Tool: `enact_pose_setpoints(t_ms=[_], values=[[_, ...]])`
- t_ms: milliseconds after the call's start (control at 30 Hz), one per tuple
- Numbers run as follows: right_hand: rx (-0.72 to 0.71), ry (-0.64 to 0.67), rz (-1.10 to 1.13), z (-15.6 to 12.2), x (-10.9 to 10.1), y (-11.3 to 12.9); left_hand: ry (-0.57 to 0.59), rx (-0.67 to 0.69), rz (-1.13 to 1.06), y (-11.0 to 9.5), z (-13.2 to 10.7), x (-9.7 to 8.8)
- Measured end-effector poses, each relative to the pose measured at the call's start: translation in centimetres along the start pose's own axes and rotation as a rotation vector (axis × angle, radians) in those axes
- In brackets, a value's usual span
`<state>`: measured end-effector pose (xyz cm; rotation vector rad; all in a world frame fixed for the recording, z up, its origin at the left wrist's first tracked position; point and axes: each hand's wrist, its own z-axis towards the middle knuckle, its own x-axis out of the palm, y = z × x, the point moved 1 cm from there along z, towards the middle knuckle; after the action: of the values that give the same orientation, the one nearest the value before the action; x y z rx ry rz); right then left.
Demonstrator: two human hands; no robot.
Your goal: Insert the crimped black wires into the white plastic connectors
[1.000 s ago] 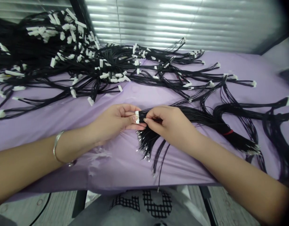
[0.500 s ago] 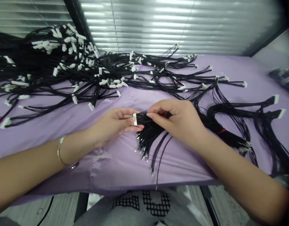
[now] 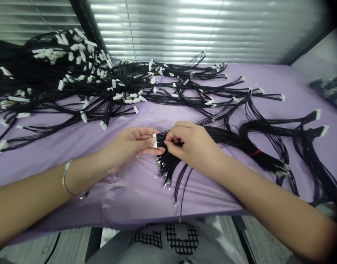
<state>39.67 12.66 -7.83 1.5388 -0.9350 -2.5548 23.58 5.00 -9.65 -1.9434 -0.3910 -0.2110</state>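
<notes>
Between the thumb and fingers of my left hand (image 3: pixel 138 143) is a white connector housing (image 3: pixel 154 140), with black wires running out of its right side. My right hand (image 3: pixel 187 141) is closed in a pinch just right of the housing, on a thin black wire whose tip points at it. Below both hands a bundle of loose black wires (image 3: pixel 168 167) fans out, bare metal terminals at the ends. Several single wires (image 3: pixel 180 179) hang toward the table's front edge. The wires inside my right palm are partly hidden.
A large heap of black cables with white connectors (image 3: pixel 83 73) covers the back left of the purple-covered table (image 3: pixel 124 205). More harnesses (image 3: pixel 308 128) lie at the right, near a bundle tied with a red band (image 3: pixel 255 152). Window blinds (image 3: pixel 171 29) stand behind.
My right hand has moved left and slightly down, closer to the white connector housing, and now pinches a wire by its end. My left hand keeps its hold on the housing.
</notes>
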Motion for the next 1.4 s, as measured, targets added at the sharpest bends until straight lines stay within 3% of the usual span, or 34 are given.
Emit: enact_pose_setpoints(t_ms=[167,367,500,667,833,967,1200,1400], values=[[0.051,0.010,0.000,0.2,0.7,-0.3,0.016,0.006,-0.001,0.1,0.1,0.0],[-0.037,0.019,-0.050,0.0,0.1,0.1,-0.020,0.046,-0.010,-0.3,-0.2,0.5],[0.041,-0.003,-0.370,-0.7,-2.4,1.5,-0.051,0.079,-0.048,-0.6,-0.5,0.6],[0.211,0.190,-0.706,-1.4,-5.4,0.0,-0.002,0.156,-0.101,-0.7,-1.2,0.9],[0.117,0.256,-0.709,0.6,-5.9,-4.4,0.024,0.191,-0.084,-0.6,-1.4,0.9],[0.023,0.306,-0.679,2.1,-6.3,-6.3,-0.030,0.130,-0.070,-0.5,-1.3,0.9],[0.033,0.179,-0.664,2.1,-8.3,-6.2,0.019,0.112,0.152,-0.7,-1.3,1.4],[0.024,0.147,-0.692,2.4,-8.4,-5.2,0.038,0.082,0.314,-0.9,-1.0,1.9]])
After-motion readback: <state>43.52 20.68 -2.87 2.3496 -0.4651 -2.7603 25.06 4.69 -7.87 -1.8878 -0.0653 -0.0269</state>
